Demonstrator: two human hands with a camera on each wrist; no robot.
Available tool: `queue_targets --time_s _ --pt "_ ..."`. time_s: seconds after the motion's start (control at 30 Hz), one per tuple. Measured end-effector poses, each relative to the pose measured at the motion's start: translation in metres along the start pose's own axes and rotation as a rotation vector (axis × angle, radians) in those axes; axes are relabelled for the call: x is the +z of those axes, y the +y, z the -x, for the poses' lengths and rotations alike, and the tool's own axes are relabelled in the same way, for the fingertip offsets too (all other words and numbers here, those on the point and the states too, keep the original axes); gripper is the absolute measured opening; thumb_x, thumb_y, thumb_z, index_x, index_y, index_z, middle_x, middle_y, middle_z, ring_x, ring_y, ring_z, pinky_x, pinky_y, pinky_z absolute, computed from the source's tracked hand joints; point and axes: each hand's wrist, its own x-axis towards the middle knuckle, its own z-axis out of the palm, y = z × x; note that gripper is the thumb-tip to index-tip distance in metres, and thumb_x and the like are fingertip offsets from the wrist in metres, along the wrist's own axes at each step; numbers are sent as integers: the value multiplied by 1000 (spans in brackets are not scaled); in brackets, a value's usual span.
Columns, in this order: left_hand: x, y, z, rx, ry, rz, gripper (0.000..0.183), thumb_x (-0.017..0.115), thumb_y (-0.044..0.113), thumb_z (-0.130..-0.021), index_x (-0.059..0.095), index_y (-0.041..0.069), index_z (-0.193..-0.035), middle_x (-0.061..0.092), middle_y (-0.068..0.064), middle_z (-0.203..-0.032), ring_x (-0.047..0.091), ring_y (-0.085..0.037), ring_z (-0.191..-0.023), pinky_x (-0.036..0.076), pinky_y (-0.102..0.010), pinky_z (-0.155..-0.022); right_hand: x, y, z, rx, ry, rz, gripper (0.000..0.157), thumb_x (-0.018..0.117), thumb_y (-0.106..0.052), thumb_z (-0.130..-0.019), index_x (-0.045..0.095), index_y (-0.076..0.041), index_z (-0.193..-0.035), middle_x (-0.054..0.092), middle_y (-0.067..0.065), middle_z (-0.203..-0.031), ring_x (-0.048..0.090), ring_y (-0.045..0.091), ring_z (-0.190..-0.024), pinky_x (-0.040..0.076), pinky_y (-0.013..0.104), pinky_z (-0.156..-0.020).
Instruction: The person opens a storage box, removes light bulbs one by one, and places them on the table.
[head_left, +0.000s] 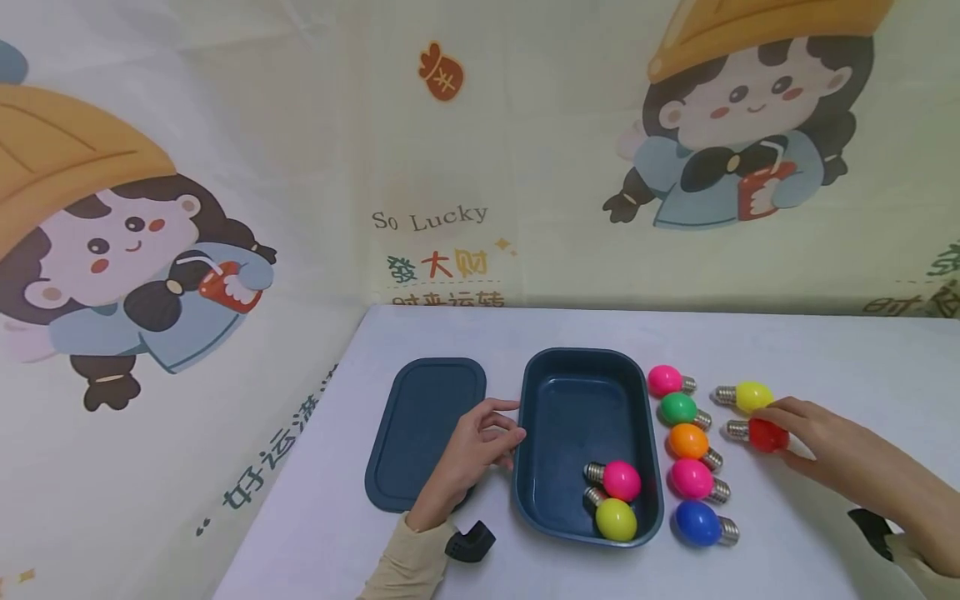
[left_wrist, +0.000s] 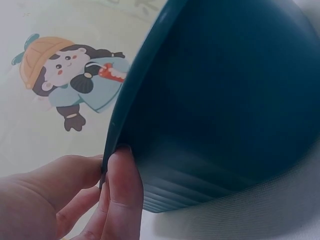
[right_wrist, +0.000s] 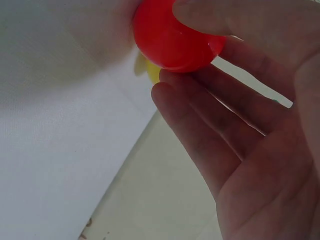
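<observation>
With thumb and fingers my left hand (head_left: pixel 482 443) pinches the left rim of a dark blue rectangular container (head_left: pixel 577 425); the left wrist view shows the container's wall (left_wrist: pixel 225 100) close up. Inside, at the near right, lie a pink light bulb (head_left: pixel 622 481) and a yellow-green light bulb (head_left: pixel 617 520). On the right side of the table, my right hand (head_left: pixel 832 446) holds a red light bulb (head_left: pixel 768 436) between thumb and fingers, its metal base pointing left. Just beyond it is a yellow light bulb (head_left: pixel 753 397), partly hidden behind the red one in the right wrist view.
A dark blue lid (head_left: pixel 431 417) lies flat left of the container. Along the container's right side stands a column of bulbs: pink (head_left: pixel 664 381), green (head_left: pixel 678 408), orange (head_left: pixel 687 441), another pink (head_left: pixel 691 478) and blue (head_left: pixel 697 523). A printed cloth (head_left: pixel 570 258) hangs behind the table.
</observation>
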Motion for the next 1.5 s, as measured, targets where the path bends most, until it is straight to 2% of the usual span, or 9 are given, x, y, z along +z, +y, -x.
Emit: queue_targets --time_s 0.23,0.53,0.87,1.03,1.2,1.33,1.5 --pt "1 0 1 1 6 -16 46 71 13 -93 55 3 -135 64 -16 -100 61 -14 -67 59 -37 -62 -1 -1 -1 14 -40 6 50 91 -10 -64 69 -3 -108 64 19 -105 63 37 -93 60 49 -71" --pt "0 -1 2 0 4 0 46 72 16 -92 56 4 -134 64 -13 -99 62 -12 -66 59 -31 -61 -9 -9 2 1 -8 -2 52 91 -8 -64 69 -6 -111 63 19 -110 63 41 -99 60 49 -71" --pt "-1 -2 3 -11 10 -13 48 73 17 -92 55 5 -135 65 -12 -100 63 -12 -66 59 -33 -62 -25 -34 4 -88 118 -12 53 90 -10 -68 69 -13 -116 64 13 -116 63 37 -106 60 45 -74" --pt "-1 -1 2 -16 9 -16 48 72 17 -92 55 5 -136 65 -14 -101 62 -13 -66 59 -34 -62 -33 -50 1 -43 101 -57 57 85 -19 -77 63 -14 -129 62 16 -123 62 38 -109 60 48 -76" --pt "-2 2 3 -21 22 -18 47 72 15 -92 55 5 -135 65 -16 -102 62 -15 -67 59 -33 -62 -38 -62 -2 -31 114 -80 55 83 -21 -81 62 -12 -131 61 16 -126 61 37 -112 60 47 -78" --pt "-3 1 3 -27 20 -14 47 71 15 -92 55 6 -136 65 -15 -101 62 -15 -68 59 -33 -62 -40 -69 -1 -63 135 -79 55 84 -17 -79 63 -9 -129 61 16 -125 62 36 -111 61 43 -75" --pt "0 0 2 -28 17 -9 47 72 15 -92 55 7 -136 65 -13 -100 62 -15 -68 59 -31 -62 -38 -80 -2 -155 178 -58 53 87 -13 -75 65 -8 -123 63 11 -118 65 28 -103 62 33 -69"
